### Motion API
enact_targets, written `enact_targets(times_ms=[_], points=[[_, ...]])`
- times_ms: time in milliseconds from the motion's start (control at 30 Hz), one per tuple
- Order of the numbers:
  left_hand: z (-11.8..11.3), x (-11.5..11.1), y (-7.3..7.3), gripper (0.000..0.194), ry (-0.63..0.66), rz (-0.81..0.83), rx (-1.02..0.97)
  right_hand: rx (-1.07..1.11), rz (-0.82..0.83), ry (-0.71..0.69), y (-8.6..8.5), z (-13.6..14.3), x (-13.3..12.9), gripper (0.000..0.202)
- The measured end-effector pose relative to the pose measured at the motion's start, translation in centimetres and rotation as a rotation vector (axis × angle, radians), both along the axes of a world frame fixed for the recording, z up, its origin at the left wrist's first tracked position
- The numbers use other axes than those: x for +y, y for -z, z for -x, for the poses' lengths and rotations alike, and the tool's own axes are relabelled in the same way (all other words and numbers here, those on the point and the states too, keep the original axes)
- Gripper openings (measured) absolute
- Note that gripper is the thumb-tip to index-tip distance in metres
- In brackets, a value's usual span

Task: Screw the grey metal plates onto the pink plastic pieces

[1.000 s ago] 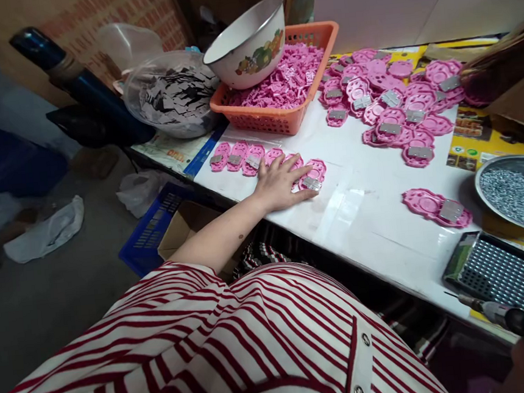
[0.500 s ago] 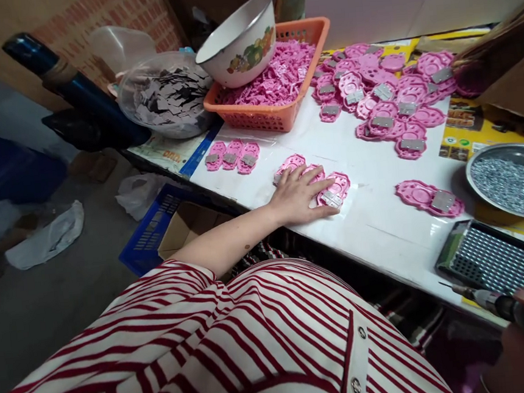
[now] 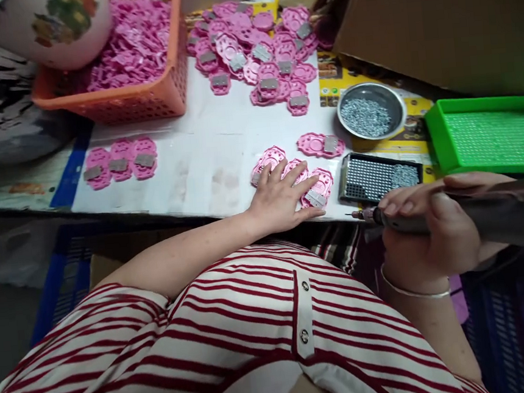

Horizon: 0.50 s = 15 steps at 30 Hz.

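Observation:
My left hand (image 3: 283, 198) lies spread over three pink plastic parts (image 3: 318, 185) placed side by side near the table's front edge. Part of them is hidden under the fingers. My right hand (image 3: 434, 224) is wrapped round a dark electric screwdriver (image 3: 488, 210), whose thin tip points left, just short of a black perforated tray (image 3: 365, 178) with small screws at its right end. Behind my left hand lies another pink part (image 3: 319, 145) with a grey metal plate. Screws fill part of a round metal bowl (image 3: 369, 89).
Three pink parts (image 3: 121, 160) stand in a row at left. An orange basket (image 3: 143, 95) of small pink pieces bears an enamel bowl (image 3: 68, 24). A pile of pink parts (image 3: 253, 50) lies behind; a green tray (image 3: 495, 139) and cardboard box (image 3: 440, 28) are at right.
The view has swung to the right, bringing the green tray into sight. My left hand and the parts under it have shifted right along the table. The screwdriver now points at the tray's near left corner.

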<state>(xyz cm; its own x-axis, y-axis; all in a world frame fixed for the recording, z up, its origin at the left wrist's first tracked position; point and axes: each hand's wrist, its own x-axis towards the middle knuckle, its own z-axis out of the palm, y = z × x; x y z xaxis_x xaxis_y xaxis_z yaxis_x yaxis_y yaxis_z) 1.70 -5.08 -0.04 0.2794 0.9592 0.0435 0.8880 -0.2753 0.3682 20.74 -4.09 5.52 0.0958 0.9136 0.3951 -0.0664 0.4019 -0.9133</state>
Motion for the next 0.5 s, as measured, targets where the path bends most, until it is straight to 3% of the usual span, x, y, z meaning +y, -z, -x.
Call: enact_targets(times_ms=[100,200,367,500], points=[[-0.8,-0.2,0.1,0.073,0.014,-0.017,-0.004,0.039,-0.110,-0.033,-0.4,-0.2,-0.3,0.033],[-0.6,-0.3,0.0,0.072,0.022,-0.065,-0.018,0.038,-0.110,-0.040,-0.8,-0.5,-0.4,0.035],[0.2,0.1,-0.7,0.044,0.092,-0.159,-0.053,0.104,-0.194,-0.018,-1.0,-0.6,-0.3,0.021],[0.3,0.6,-0.9,0.030,0.151,-0.138,-0.042,0.083,-0.132,-0.025,-0.9,-0.6,-0.4,0.028]])
